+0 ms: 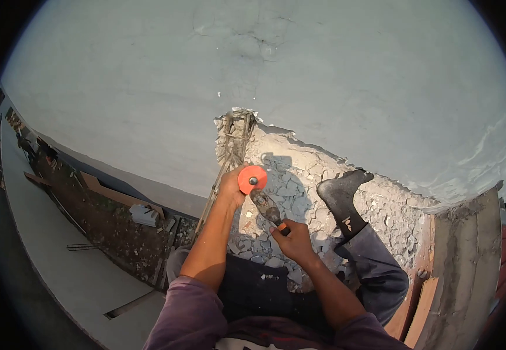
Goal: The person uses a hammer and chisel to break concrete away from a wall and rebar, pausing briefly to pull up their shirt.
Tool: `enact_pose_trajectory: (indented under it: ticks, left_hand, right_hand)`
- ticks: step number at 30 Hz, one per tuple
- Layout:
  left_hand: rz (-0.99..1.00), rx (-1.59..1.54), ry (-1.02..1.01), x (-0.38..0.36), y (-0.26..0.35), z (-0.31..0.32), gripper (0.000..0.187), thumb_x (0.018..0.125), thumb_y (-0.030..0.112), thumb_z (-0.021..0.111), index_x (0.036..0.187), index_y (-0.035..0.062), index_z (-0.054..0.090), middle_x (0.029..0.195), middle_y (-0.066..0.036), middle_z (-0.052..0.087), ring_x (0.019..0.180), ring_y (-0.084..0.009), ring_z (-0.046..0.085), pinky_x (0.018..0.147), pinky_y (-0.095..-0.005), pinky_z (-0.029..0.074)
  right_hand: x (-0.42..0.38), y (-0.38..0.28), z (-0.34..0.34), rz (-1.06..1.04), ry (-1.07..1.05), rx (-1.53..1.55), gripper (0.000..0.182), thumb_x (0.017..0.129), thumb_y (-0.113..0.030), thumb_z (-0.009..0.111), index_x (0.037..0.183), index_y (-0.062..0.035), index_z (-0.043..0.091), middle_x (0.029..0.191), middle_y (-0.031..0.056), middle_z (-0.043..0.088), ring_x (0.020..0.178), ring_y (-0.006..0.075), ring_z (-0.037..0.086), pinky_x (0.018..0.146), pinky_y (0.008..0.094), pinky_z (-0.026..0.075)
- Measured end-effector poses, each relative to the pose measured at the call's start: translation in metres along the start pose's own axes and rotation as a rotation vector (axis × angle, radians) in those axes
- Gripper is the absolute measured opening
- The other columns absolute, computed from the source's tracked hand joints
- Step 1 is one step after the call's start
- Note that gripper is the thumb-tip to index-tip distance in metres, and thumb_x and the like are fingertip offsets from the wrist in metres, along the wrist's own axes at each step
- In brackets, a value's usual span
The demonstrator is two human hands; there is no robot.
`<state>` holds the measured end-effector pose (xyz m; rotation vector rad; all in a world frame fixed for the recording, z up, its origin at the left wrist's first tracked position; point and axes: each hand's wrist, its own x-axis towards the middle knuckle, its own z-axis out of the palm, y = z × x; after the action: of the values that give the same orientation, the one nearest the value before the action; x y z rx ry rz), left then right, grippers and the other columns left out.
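Observation:
My left hand [230, 183] is wrapped round a chisel with a round orange hand guard [244, 174]; the shaft below the guard is hidden. The chisel's metal striking end shows in the middle of the guard, facing up at me. In my right hand [297, 240] is a hammer [269, 211], gripped by its black and orange handle. The worn hammer head lies right beside the guard in this view. Beyond my left hand, a broken-out column [234, 135] in the wall shows rough concrete and exposed bars.
Broken rubble [276, 192] covers the ledge under the grey wall [148, 105]. My black boot [340, 195] rests on the rubble at the right. Far down at the left lies ground with planks [118, 195] and debris. A wooden board [423, 309] stands at the lower right.

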<state>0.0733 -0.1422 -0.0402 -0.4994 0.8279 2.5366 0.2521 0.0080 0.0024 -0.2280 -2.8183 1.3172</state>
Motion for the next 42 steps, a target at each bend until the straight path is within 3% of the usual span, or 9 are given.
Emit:
enact_pose_trajectory:
  ticks: [3,15,24,27,28,30,32,38,42]
  left_hand:
    - [0.048,0.068,-0.091,-0.03,-0.016,0.016,0.016,0.093,0.016,0.066,0.097,0.0022,0.059,0.08,-0.006,0.062,0.064,-0.0143,0.06,0.058,-0.0277,0.052]
    - [0.174,-0.125,-0.151,-0.007,0.006,0.042,0.018,0.097,0.02,0.059,0.095,0.0018,0.061,0.087,-0.005,0.063,0.075,-0.015,0.064,0.068,-0.0307,0.055]
    - [0.171,-0.589,-0.247,0.029,0.014,0.087,0.028,0.106,0.026,0.045,0.11,0.0025,0.06,0.107,-0.007,0.067,0.094,-0.0166,0.068,0.083,-0.0344,0.059]
    - [0.166,-0.676,-0.236,0.038,0.014,0.086,0.029,0.106,0.027,0.045,0.114,0.0022,0.059,0.109,-0.007,0.067,0.098,-0.0197,0.068,0.085,-0.037,0.059]
    - [0.158,-0.68,-0.25,0.04,0.013,0.083,0.029,0.106,0.026,0.046,0.114,0.0017,0.059,0.11,-0.008,0.067,0.098,-0.0207,0.068,0.086,-0.0374,0.059]
    - [0.145,-0.683,-0.277,0.044,0.013,0.073,0.03,0.105,0.026,0.047,0.116,0.0007,0.059,0.112,-0.009,0.067,0.1,-0.0226,0.068,0.088,-0.0383,0.059]
    - [0.13,-0.678,-0.178,0.048,0.02,0.072,0.029,0.104,0.024,0.049,0.117,0.0002,0.059,0.113,-0.01,0.068,0.099,-0.0243,0.069,0.087,-0.0381,0.059]
    - [0.125,-0.63,-0.332,0.039,0.003,0.075,0.013,0.102,0.014,0.052,0.101,0.004,0.059,0.097,-0.005,0.066,0.09,-0.0159,0.068,0.083,-0.0347,0.059]
    - [0.033,-0.53,-0.358,0.015,-0.017,0.086,0.012,0.103,0.014,0.049,0.097,0.0057,0.055,0.093,-0.003,0.062,0.084,-0.0131,0.064,0.081,-0.0316,0.056]
  right_hand:
    - [-0.032,0.009,-0.005,-0.068,0.038,0.182,0.015,0.08,-0.009,0.073,0.076,0.0021,0.064,0.064,0.0118,0.065,0.067,0.0089,0.062,0.055,0.0334,0.045]
    - [-0.029,-0.049,-0.061,0.081,0.063,0.344,0.021,0.094,-0.019,0.068,0.083,-0.0045,0.059,0.065,0.0013,0.055,0.052,0.0083,0.052,0.049,0.0273,0.045]
    - [0.027,-0.163,-0.086,-0.845,0.596,0.629,0.03,0.1,-0.03,0.06,0.101,-0.0038,0.047,0.079,0.0075,0.052,0.065,0.0141,0.054,0.056,0.0324,0.055]
    - [0.047,-0.132,-0.061,-0.505,0.502,0.455,0.025,0.099,-0.023,0.061,0.09,-0.003,0.05,0.068,0.0066,0.055,0.061,0.0124,0.053,0.05,0.0273,0.046]
    - [0.068,-0.093,-0.049,-0.465,0.44,-0.035,0.028,0.101,-0.028,0.058,0.087,-0.006,0.048,0.063,0.0015,0.048,0.05,0.0091,0.045,0.046,0.0276,0.045]
    - [0.077,-0.093,-0.053,0.061,-0.113,0.085,0.032,0.1,-0.033,0.06,0.087,-0.0055,0.049,0.062,-0.0013,0.047,0.046,0.0088,0.046,0.041,0.027,0.041]
    - [0.053,-0.121,-0.05,0.054,-0.014,0.266,0.032,0.101,-0.033,0.059,0.087,-0.0054,0.049,0.061,-0.0006,0.047,0.045,0.009,0.046,0.041,0.0259,0.041]
    - [0.035,-0.174,-0.091,-0.572,0.372,0.494,0.024,0.103,-0.025,0.055,0.096,-0.0031,0.051,0.069,0.0041,0.05,0.052,0.0121,0.05,0.048,0.0283,0.047]
    - [0.027,-0.166,-0.097,-0.632,0.435,0.555,0.023,0.103,-0.024,0.056,0.097,-0.002,0.051,0.068,0.0049,0.05,0.051,0.0122,0.05,0.048,0.0277,0.046]
